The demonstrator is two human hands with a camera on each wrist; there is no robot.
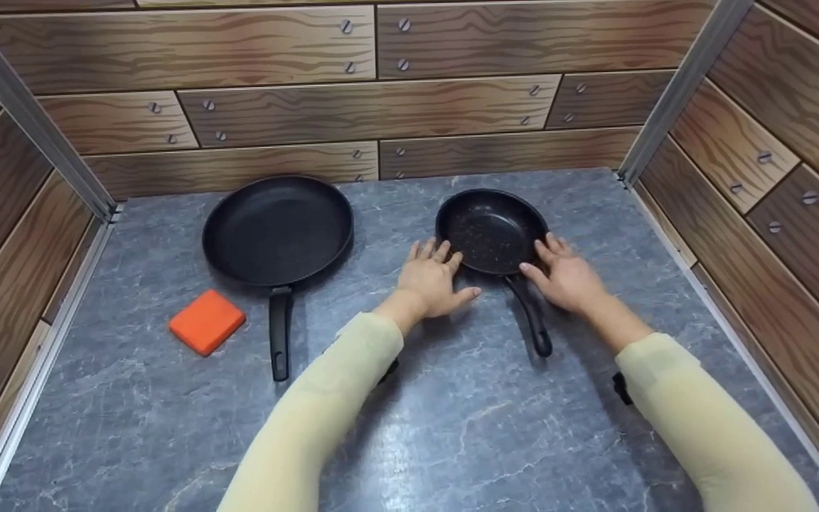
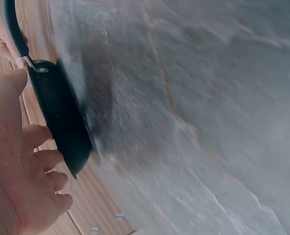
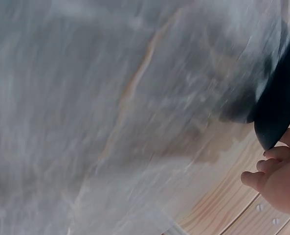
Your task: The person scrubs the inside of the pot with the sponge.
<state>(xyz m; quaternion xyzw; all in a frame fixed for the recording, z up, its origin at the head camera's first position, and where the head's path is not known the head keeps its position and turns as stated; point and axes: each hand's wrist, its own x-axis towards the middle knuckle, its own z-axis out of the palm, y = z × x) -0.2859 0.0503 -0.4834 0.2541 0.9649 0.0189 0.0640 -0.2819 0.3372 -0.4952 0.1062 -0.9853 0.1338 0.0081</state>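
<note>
From the head view, taking the back wall (image 1: 374, 110) as twelve o'clock, we see the small black pan (image 1: 491, 227) near the bench's (image 1: 438, 427) far edge, with only a narrow strip behind its rim. Toward three o'clock a wider strip runs to the right wall (image 1: 800, 213); toward nine, bare bench separates it from the larger pan (image 1: 278, 231); the most room lies at six. Our left hand (image 1: 427, 281), fingers spread wide, meets the rim around eight o'clock; our right hand (image 1: 569, 279), also spread, touches it around four. The small handle (image 1: 532, 320) points to five, between both hands. Our sleeved forearms cross the near side at seven and five. The larger pan's handle points to six, and an orange block (image 1: 207, 322) sits just beside that pan at seven.
</note>
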